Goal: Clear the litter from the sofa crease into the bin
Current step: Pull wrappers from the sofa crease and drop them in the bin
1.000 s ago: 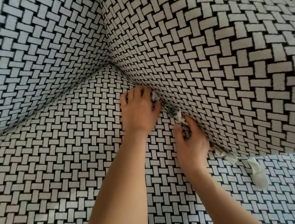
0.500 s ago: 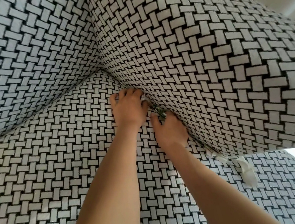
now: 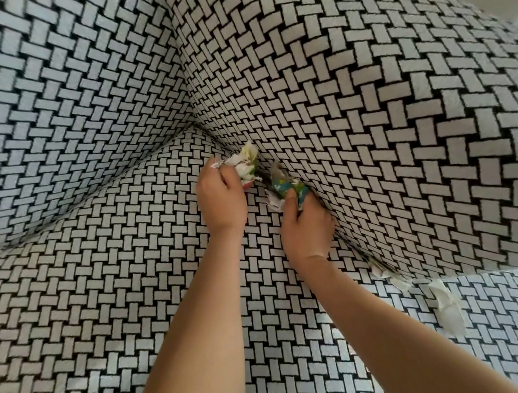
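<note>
Head view, left hand (image 3: 220,202) gripping crumpled paper (image 3: 245,163) at sofa crease (image 3: 212,137); right hand (image 3: 307,229) gripping colourful wrapper (image 3: 289,189)

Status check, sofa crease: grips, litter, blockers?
Left-hand grip holds crumpled white paper. Right-hand grip holds colourful wrapper at crease. White scraps lie further along crease. Bin not in view.

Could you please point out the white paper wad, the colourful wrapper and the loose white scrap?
white paper wad (image 3: 244,165): head view, crumpled middle.
colourful wrapper (image 3: 286,188): head view, blue-green printed face.
loose white scrap (image 3: 447,306): head view, broad lower part.
</note>
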Demonstrator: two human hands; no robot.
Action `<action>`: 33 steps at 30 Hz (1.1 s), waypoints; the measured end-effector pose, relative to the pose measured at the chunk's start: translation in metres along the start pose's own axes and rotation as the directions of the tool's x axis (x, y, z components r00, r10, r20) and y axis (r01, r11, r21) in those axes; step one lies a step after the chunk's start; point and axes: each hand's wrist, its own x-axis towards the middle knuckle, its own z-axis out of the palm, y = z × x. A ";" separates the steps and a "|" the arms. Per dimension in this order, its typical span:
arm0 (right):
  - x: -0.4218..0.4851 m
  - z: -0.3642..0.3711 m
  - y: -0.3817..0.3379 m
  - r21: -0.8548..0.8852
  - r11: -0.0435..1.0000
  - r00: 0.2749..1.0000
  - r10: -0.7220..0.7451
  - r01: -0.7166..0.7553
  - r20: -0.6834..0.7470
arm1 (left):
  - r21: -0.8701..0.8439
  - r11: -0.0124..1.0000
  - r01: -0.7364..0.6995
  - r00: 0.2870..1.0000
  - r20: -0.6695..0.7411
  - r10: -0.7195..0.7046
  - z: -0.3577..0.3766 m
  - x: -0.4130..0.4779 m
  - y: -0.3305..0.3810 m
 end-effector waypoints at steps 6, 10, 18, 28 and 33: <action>-0.001 -0.004 -0.005 0.052 0.966 0.951 -0.257 0.251 0.171 | -0.025 1.000 0.002 0.992 -0.125 -0.005 -0.013 -0.011 -0.006; -0.002 -0.005 -0.005 0.075 0.956 0.924 -0.294 0.284 0.246 | -0.007 1.000 0.010 0.988 -0.152 -0.011 -0.026 -0.022 -0.007; -0.003 -0.008 -0.005 0.121 0.896 0.847 -0.443 0.427 0.293 | 0.129 0.983 -0.130 0.990 0.073 0.121 -0.046 -0.037 -0.008; 0.001 0.002 -0.001 0.111 0.819 0.785 -0.572 0.563 0.237 | 0.363 0.771 -0.523 0.825 0.441 0.352 -0.046 -0.039 -0.014; 0.001 0.005 0.000 0.101 0.864 0.848 -0.504 0.493 0.163 | 0.394 0.799 -0.455 0.880 0.335 0.336 -0.045 -0.039 -0.018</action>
